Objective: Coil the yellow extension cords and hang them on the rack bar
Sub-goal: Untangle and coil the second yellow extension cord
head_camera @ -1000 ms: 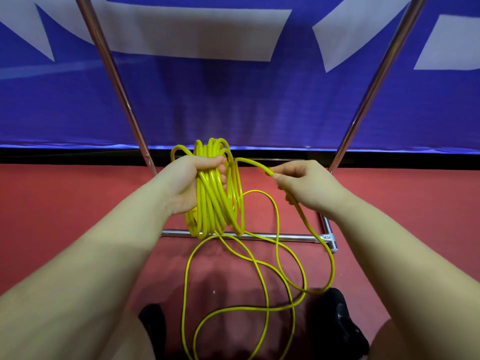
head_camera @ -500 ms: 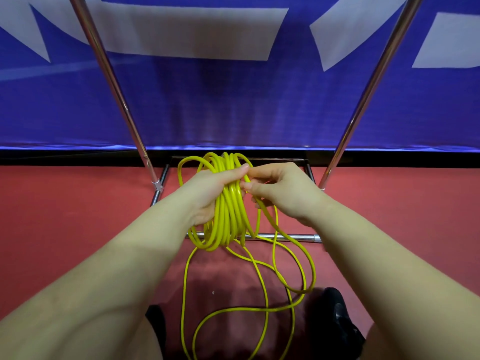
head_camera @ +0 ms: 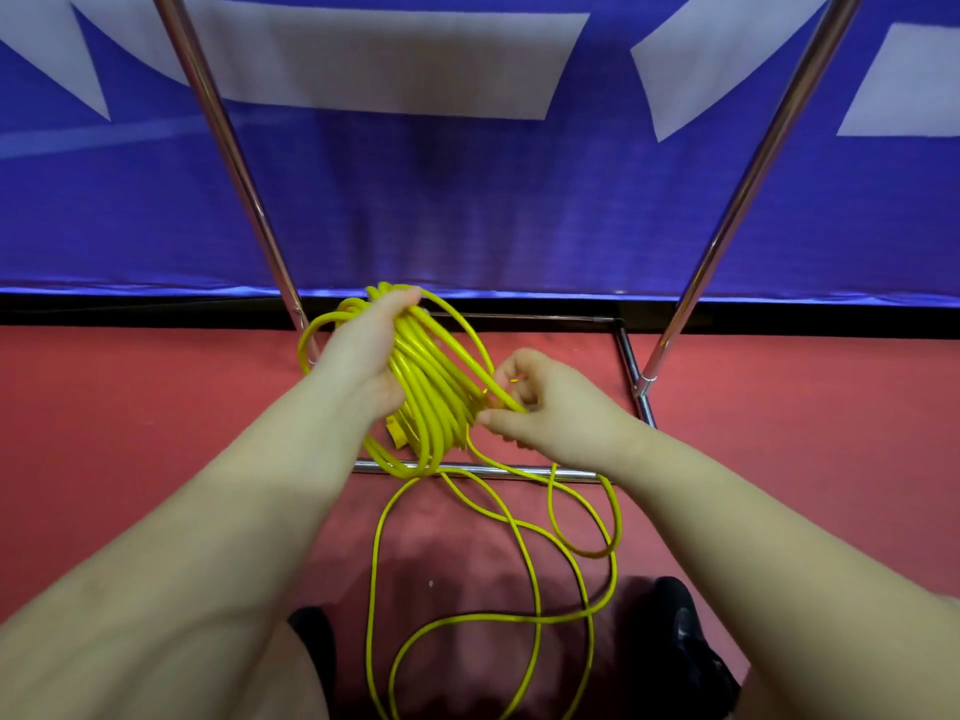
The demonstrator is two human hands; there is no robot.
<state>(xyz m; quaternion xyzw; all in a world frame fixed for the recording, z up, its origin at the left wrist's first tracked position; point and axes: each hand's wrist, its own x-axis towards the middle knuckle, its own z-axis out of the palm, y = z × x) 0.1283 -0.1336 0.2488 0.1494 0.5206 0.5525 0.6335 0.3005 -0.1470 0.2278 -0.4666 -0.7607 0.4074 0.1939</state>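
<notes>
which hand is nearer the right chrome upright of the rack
Right. The right hand, pinching the loose cord strand beside the coil, sits just left of the right chrome upright. The left hand grips the coil farther away, by the left upright.

Legible text: none we can read. The blue banner (head_camera: 467,200) carries only cropped white shapes, undecipherable.
</notes>
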